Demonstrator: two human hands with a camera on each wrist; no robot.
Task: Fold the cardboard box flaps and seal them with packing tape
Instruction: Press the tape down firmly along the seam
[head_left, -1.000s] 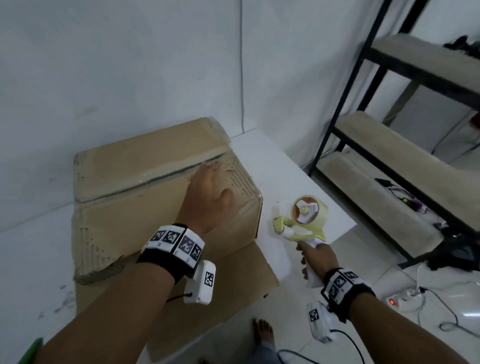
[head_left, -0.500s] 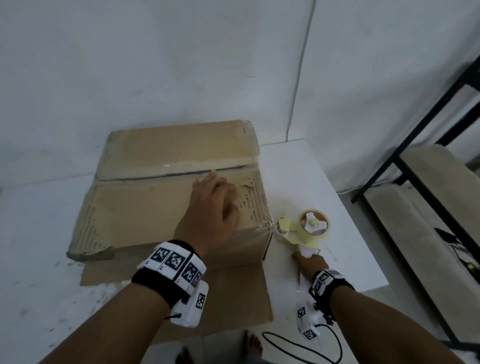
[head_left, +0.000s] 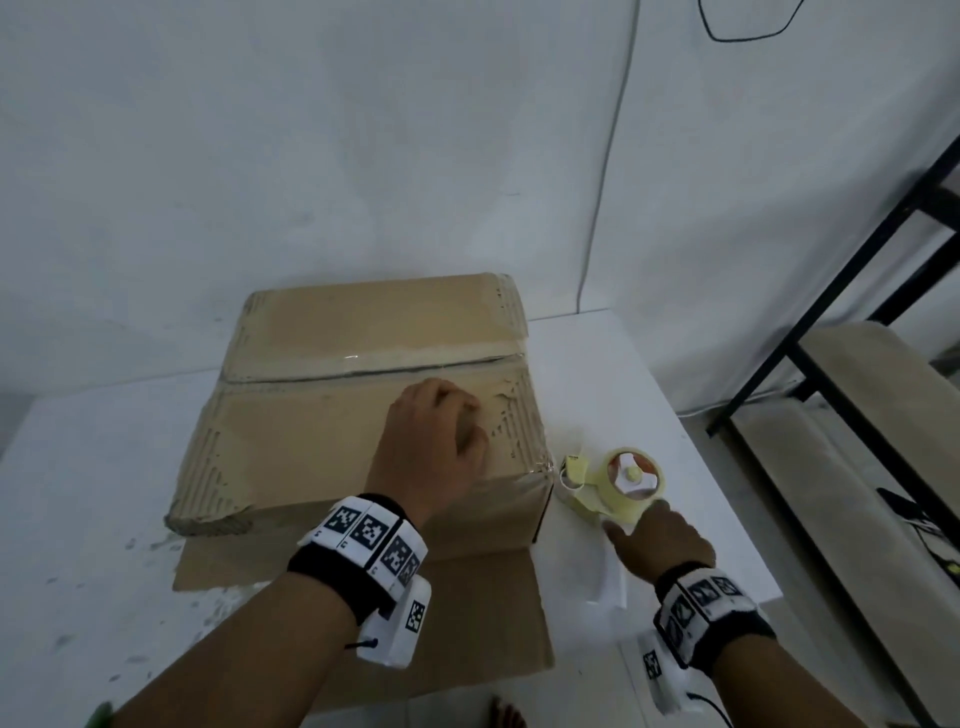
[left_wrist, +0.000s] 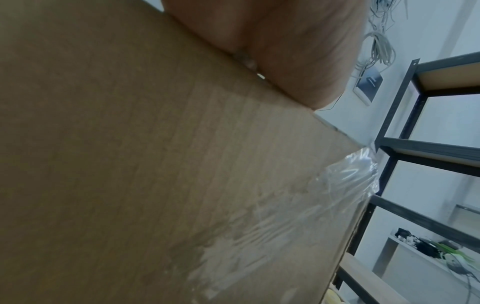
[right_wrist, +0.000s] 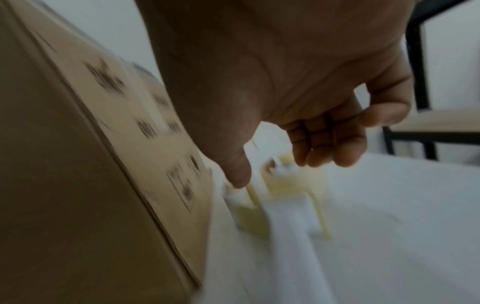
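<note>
One cardboard box lies under the flat, relaxed left grip; one tape dispenser lies just beyond the loosely spread right grip.

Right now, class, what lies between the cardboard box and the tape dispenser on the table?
Only a narrow strip of bare white table separates the cardboard box from the tape dispenser; the head view shows it.
</note>
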